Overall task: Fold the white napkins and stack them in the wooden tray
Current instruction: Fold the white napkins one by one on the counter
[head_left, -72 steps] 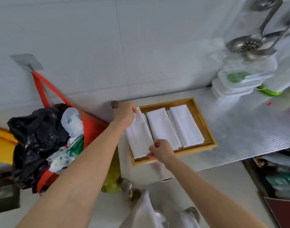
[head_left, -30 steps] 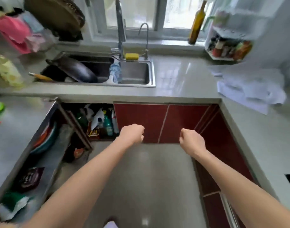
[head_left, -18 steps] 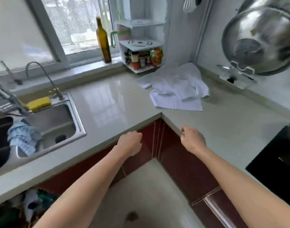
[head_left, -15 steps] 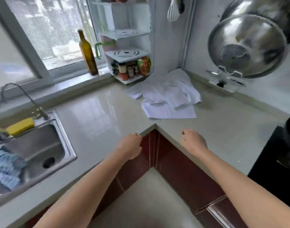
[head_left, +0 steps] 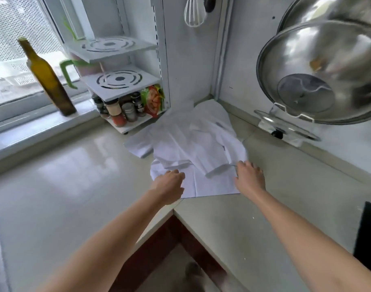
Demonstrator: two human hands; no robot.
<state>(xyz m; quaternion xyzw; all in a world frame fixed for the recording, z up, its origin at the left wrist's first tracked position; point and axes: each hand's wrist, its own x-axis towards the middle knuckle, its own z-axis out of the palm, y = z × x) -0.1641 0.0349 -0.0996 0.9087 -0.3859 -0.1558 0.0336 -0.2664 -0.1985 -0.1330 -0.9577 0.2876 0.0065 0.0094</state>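
A: Entry. Loose pile of white napkins (head_left: 193, 144) lies in the inner corner of the pale tabletop (head_left: 75, 186), unfolded and overlapping. Count of sheets: cannot tell; the layers hide one another. One flat sheet lies nearest the tabletop's edge, with rumpled ones on top of it and behind it.

B: Hands?

A: Two, both bare. Left hand (head_left: 168, 185) is over the near left part of the flat sheet, fingers loosely bent, gripping nothing that shows. Whether it touches the cloth: cannot tell. Right hand (head_left: 249, 175) is at the pile's right edge, fingers fairly straight, tips at a raised fold; a pinch cannot be confirmed.

B: Any writing or labels?

A: None readable. The spice jars (head_left: 121, 111) on the lowest shelf of the white rack (head_left: 117, 81) are blurred; count roughly six, uncertain. A red and green packet (head_left: 153, 100) stands beside them, print illegible.

B: Other items, counted?

A: One olive-green glass bottle (head_left: 47, 77) on the window sill. One white whisk (head_left: 194, 12) hanging on the wall. Two steel pan lids (head_left: 319, 72), or bowls, resting on a wall bracket at right. The rack shows three shelves, just behind the pile.
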